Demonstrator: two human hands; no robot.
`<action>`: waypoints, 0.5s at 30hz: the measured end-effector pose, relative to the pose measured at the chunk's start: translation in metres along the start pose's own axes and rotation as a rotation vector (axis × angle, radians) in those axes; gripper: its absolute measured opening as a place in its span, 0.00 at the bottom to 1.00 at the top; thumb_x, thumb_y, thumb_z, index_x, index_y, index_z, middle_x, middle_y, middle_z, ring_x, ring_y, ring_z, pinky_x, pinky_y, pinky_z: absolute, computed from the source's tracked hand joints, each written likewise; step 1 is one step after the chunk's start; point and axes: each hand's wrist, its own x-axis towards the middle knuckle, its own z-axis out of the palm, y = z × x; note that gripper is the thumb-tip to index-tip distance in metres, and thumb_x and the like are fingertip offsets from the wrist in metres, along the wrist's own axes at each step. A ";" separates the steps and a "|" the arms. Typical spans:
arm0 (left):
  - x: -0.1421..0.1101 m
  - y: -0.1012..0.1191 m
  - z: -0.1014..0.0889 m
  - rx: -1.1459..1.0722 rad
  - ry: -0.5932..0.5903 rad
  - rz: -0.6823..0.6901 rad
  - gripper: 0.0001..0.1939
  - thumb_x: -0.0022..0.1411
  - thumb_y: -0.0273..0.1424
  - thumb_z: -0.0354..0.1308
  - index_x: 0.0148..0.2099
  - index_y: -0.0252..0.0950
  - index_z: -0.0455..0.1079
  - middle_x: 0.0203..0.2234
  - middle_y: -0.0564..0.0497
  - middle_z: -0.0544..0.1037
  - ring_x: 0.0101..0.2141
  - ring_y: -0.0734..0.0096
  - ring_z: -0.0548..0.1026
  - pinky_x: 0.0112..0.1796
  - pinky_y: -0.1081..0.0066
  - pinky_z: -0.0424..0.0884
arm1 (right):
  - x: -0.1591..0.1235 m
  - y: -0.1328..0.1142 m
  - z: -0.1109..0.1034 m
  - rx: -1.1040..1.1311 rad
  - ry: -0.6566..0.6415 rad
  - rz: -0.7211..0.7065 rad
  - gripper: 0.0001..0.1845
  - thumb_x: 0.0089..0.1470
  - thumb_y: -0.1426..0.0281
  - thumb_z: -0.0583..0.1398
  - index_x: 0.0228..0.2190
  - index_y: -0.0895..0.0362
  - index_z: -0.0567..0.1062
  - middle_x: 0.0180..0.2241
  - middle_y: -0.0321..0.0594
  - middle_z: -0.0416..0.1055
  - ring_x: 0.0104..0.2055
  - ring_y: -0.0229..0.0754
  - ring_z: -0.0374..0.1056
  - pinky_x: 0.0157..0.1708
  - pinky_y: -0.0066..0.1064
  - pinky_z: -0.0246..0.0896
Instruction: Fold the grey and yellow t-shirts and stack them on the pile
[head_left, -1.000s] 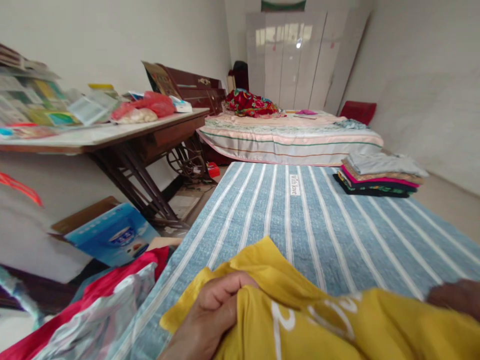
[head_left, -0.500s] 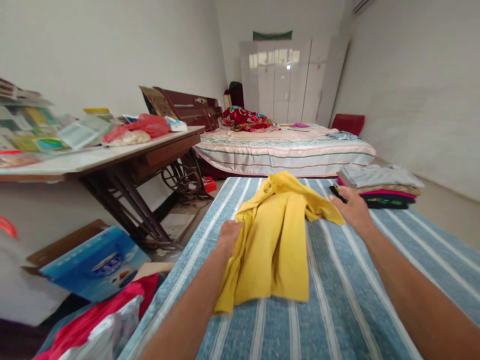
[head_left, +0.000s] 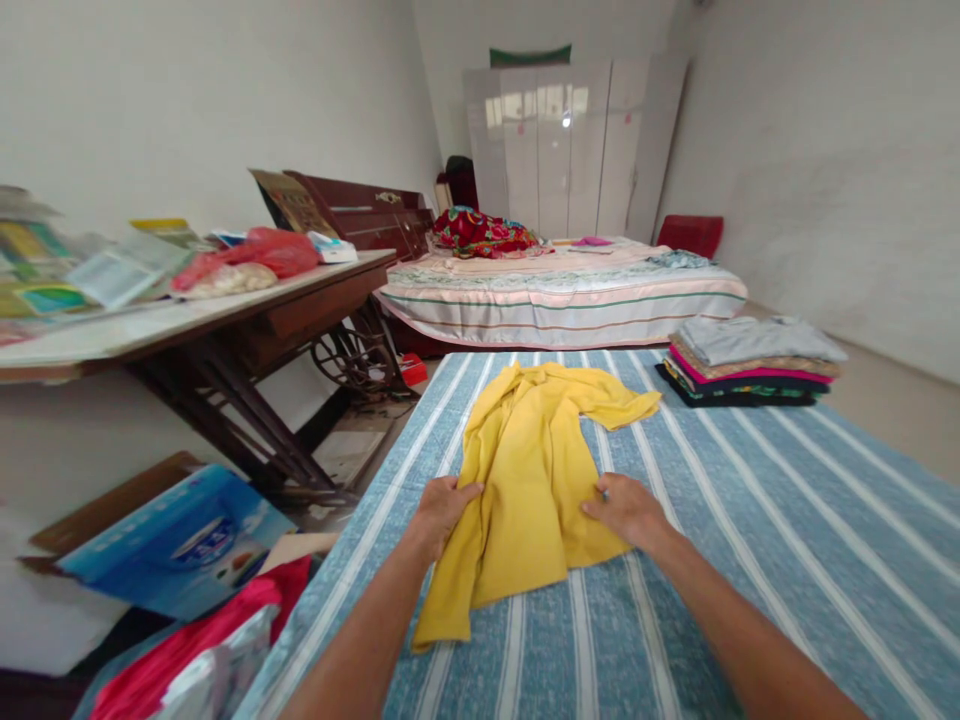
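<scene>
Apparently holding the yellow shirt [head_left: 529, 470] spread on the striped sheet [head_left: 810, 520], the left hand [head_left: 442, 510] is pinching one side, while the right hand [head_left: 628, 508] is resting half-curled at the other, its grip unclear.

Left hand [head_left: 442, 512], right hand [head_left: 627, 512], yellow shirt [head_left: 529, 480], seemingly pinched, striped cloth [head_left: 720, 560] beneath

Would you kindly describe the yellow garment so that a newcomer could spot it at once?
Find the blue cover with white stripes in the foreground. On it, between the left hand and right hand, lies the yellow garment, spread out and rumpled, unlike the folded stack of clothes to its right.
</scene>
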 end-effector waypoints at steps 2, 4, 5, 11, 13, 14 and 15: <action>-0.004 -0.003 -0.001 -0.048 -0.068 -0.028 0.07 0.48 0.32 0.61 0.28 0.34 0.68 0.18 0.48 0.77 0.21 0.63 0.75 0.22 0.68 0.71 | -0.001 -0.003 0.002 0.050 -0.008 0.005 0.07 0.38 0.69 0.62 0.25 0.56 0.72 0.28 0.39 0.73 0.35 0.45 0.68 0.30 0.28 0.55; -0.010 -0.006 -0.001 -0.093 -0.123 -0.049 0.07 0.46 0.31 0.62 0.28 0.33 0.68 0.20 0.46 0.77 0.21 0.62 0.76 0.23 0.66 0.73 | -0.004 -0.001 -0.002 0.116 -0.014 0.017 0.06 0.37 0.71 0.60 0.25 0.56 0.71 0.27 0.37 0.73 0.33 0.43 0.69 0.29 0.26 0.56; -0.013 -0.008 0.000 -0.117 -0.151 -0.058 0.08 0.45 0.30 0.63 0.29 0.33 0.69 0.20 0.46 0.78 0.21 0.61 0.76 0.23 0.66 0.73 | -0.007 0.001 -0.008 0.145 -0.014 0.023 0.06 0.38 0.71 0.58 0.25 0.56 0.71 0.26 0.36 0.73 0.32 0.42 0.69 0.28 0.26 0.56; -0.035 -0.007 -0.007 -0.325 -0.296 -0.089 0.13 0.42 0.29 0.64 0.34 0.31 0.70 0.25 0.43 0.79 0.28 0.57 0.78 0.32 0.62 0.76 | -0.071 0.044 -0.072 0.693 -0.109 0.144 0.15 0.40 0.59 0.59 0.29 0.55 0.70 0.24 0.37 0.74 0.25 0.43 0.69 0.24 0.29 0.60; -0.045 -0.008 -0.016 -0.400 -0.319 -0.111 0.15 0.43 0.29 0.64 0.35 0.30 0.71 0.26 0.43 0.80 0.28 0.56 0.79 0.32 0.62 0.76 | -0.103 0.067 -0.087 0.686 -0.180 0.191 0.18 0.40 0.54 0.62 0.30 0.53 0.71 0.25 0.37 0.73 0.25 0.42 0.69 0.24 0.28 0.59; -0.051 -0.010 -0.021 -0.423 -0.325 -0.122 0.15 0.42 0.29 0.65 0.36 0.31 0.71 0.26 0.43 0.80 0.29 0.55 0.79 0.31 0.62 0.76 | -0.118 0.079 -0.091 0.662 -0.160 0.208 0.20 0.39 0.51 0.61 0.29 0.52 0.71 0.23 0.36 0.72 0.23 0.42 0.68 0.23 0.28 0.58; -0.057 -0.012 -0.026 -0.430 -0.330 -0.129 0.16 0.41 0.29 0.66 0.36 0.31 0.72 0.26 0.43 0.80 0.29 0.54 0.79 0.32 0.62 0.76 | -0.131 0.090 -0.092 0.613 -0.169 0.210 0.21 0.38 0.49 0.61 0.26 0.52 0.70 0.21 0.36 0.70 0.21 0.41 0.65 0.21 0.28 0.57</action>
